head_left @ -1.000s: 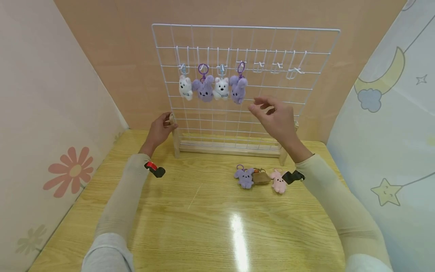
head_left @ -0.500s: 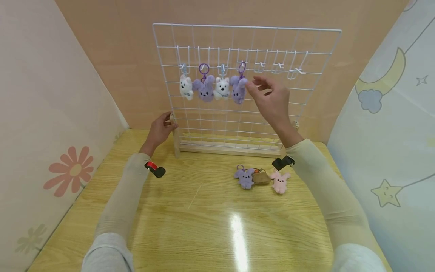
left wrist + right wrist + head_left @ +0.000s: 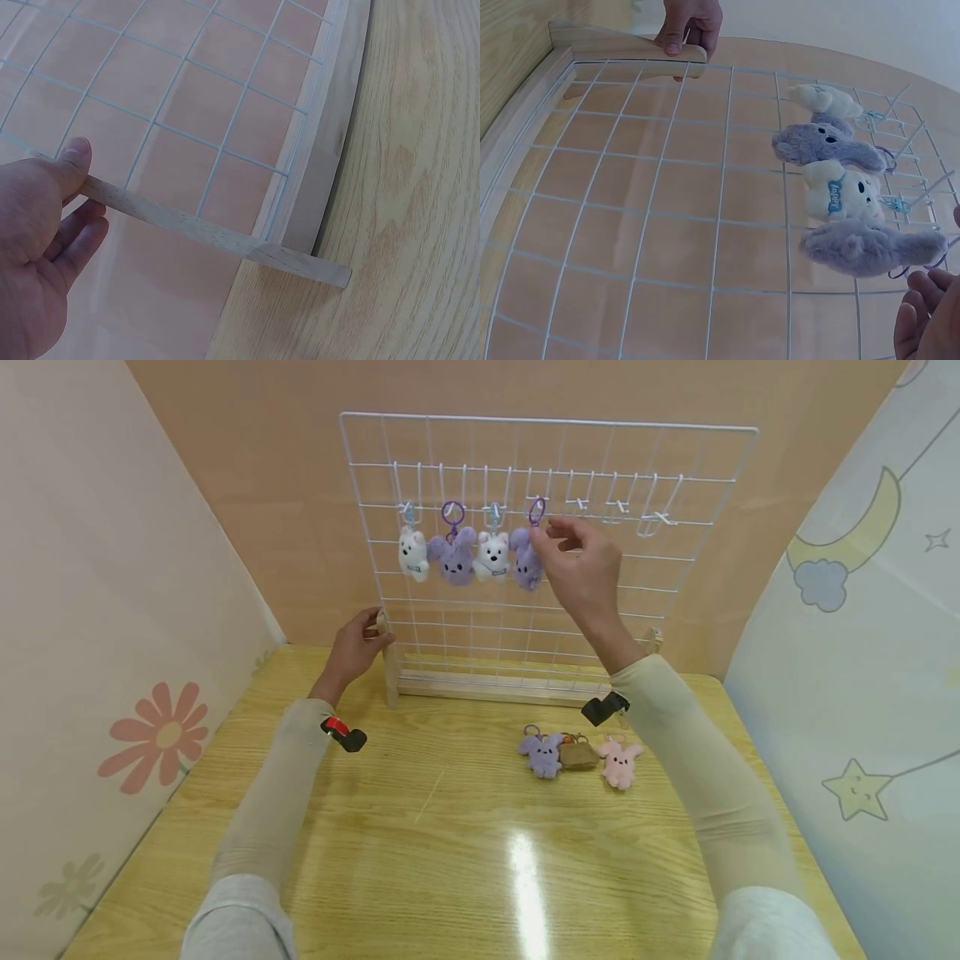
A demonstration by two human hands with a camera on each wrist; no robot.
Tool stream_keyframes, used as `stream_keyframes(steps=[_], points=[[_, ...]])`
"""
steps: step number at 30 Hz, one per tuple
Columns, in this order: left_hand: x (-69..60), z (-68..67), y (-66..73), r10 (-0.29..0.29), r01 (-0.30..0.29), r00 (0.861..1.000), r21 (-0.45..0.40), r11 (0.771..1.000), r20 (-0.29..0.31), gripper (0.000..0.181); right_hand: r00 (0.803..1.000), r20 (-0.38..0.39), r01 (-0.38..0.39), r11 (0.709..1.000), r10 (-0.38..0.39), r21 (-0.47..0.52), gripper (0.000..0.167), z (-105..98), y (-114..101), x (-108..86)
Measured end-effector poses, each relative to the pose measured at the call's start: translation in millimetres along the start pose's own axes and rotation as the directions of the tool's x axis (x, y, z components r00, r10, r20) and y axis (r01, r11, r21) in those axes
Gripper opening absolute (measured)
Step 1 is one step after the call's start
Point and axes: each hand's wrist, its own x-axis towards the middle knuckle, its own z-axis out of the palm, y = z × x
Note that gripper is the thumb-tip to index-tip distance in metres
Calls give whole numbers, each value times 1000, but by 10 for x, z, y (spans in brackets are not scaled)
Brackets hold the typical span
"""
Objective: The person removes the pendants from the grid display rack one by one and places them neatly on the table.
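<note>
My left hand grips the top of the wooden side post of a white wire grid rack, thumb on one side and fingers behind. My right hand is at the fourth hanging keychain, a purple plush one, its thumb overlapping the ear. In the right wrist view, the fingers lie beside this plush's purple ring, apart from the thumb at the frame's edge. To its left hang a white bear keychain, a purple one and another white bear.
Several white hooks stick out along the rack's right side. On the wooden table lie a purple plush keychain, a brown one and a pink one. Patterned walls stand left and right.
My right hand has moved up and left from below the hooks to the top of the fourth keychain. My left hand has stayed on the post.
</note>
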Motion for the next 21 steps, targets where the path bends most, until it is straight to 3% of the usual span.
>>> stream_keyframes(steps=[13,21], points=[[0,8,20,0,0,1000,20,1000,-9,63,995,-45,-87,996,87,6,28,83,-72,94],[3,5,10,10,-10,1000,26,1000,-13,63,991,-48,-124,990,128,70,24,109,-75,146]])
